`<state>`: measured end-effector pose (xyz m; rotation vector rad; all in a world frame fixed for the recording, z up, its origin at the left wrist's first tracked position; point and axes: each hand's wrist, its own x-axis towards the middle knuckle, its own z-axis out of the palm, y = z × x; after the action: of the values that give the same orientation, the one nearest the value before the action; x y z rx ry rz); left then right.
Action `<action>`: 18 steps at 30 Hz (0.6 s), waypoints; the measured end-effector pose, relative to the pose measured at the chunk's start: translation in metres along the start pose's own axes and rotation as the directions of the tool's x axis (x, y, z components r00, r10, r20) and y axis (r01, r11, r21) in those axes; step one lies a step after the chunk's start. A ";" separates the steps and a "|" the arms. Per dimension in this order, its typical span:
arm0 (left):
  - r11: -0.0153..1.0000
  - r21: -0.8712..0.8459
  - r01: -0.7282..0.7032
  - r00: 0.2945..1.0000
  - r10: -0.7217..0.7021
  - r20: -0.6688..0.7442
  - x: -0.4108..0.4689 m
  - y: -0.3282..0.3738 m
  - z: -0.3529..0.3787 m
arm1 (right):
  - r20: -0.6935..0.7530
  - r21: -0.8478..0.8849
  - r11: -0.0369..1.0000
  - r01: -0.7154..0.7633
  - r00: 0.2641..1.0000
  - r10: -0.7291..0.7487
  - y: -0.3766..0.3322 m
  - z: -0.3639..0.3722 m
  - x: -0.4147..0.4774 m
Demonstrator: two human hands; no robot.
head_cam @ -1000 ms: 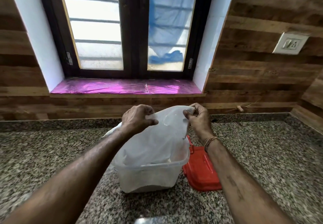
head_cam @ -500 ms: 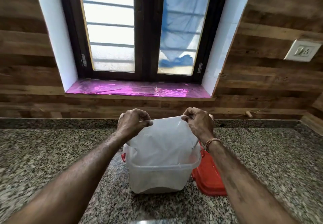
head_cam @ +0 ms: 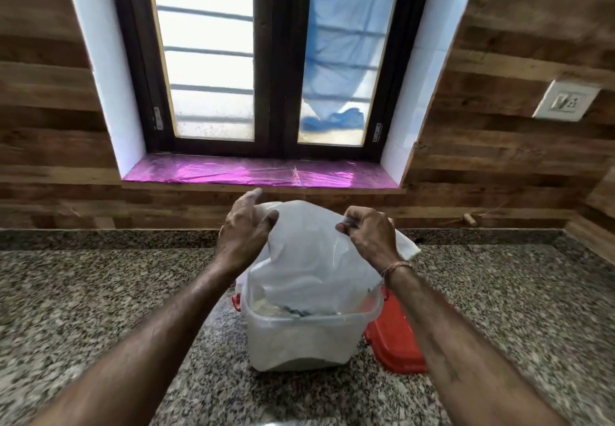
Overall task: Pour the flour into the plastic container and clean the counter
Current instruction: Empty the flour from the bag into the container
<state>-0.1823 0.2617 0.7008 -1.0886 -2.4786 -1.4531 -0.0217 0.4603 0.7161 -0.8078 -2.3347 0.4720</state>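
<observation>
A clear plastic container [head_cam: 303, 339] stands on the granite counter [head_cam: 100, 292], with pale flour showing through its walls. A white translucent plastic bag [head_cam: 309, 252] hangs upside down over it, its mouth inside the container's rim. My left hand [head_cam: 244, 232] rests against the bag's upper left side with its fingers partly spread. My right hand [head_cam: 369, 232] pinches the bag's upper right corner. The red lid [head_cam: 396, 345] lies on the counter, right of the container and partly behind it.
A wood-panelled wall and a window with a pink-covered sill [head_cam: 259, 172] rise behind the counter. A white wall socket [head_cam: 565, 101] sits at the upper right. A small wooden peg [head_cam: 469, 219] lies by the back wall on the right.
My left hand has loosened from a pinch on the bag's top and now lies against its side with fingers spread. The bag stands more upright over the container. The view has shifted.
</observation>
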 end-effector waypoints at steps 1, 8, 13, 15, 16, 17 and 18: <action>0.998 -0.058 0.028 0.999 -0.027 0.026 -0.003 -0.004 -0.001 | -0.018 0.023 1.000 -0.003 1.000 0.003 0.002 0.000 0.001; 0.859 -0.480 0.180 0.984 -0.161 0.081 -0.018 0.014 0.006 | -0.027 0.082 0.996 0.028 0.999 -0.026 0.010 0.001 0.003; 0.808 -0.548 0.215 0.974 -0.218 0.060 -0.019 0.025 0.013 | -0.007 0.152 0.987 0.046 0.999 -0.045 0.018 -0.002 0.010; 0.793 -0.554 0.252 0.967 -0.184 0.175 -0.021 0.031 0.018 | -0.015 0.173 0.982 0.071 0.997 -0.069 0.018 -0.004 0.011; 0.807 -0.527 0.265 0.964 -0.226 0.138 -0.024 0.034 0.021 | -0.021 0.173 0.981 0.088 0.996 -0.086 0.018 -0.004 0.011; 0.822 -0.493 0.285 0.955 -0.291 0.067 -0.026 0.035 0.022 | -0.029 0.166 0.980 0.110 0.994 -0.107 0.017 -0.005 0.011; 0.821 -0.486 0.299 0.944 -0.329 0.026 -0.028 0.036 0.022 | -0.042 0.153 0.979 0.134 0.991 -0.129 0.017 -0.005 0.012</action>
<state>-0.1335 0.2745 0.7044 -0.6753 -2.3954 -2.2590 -0.0184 0.4812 0.7164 -0.5799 -2.2716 0.5709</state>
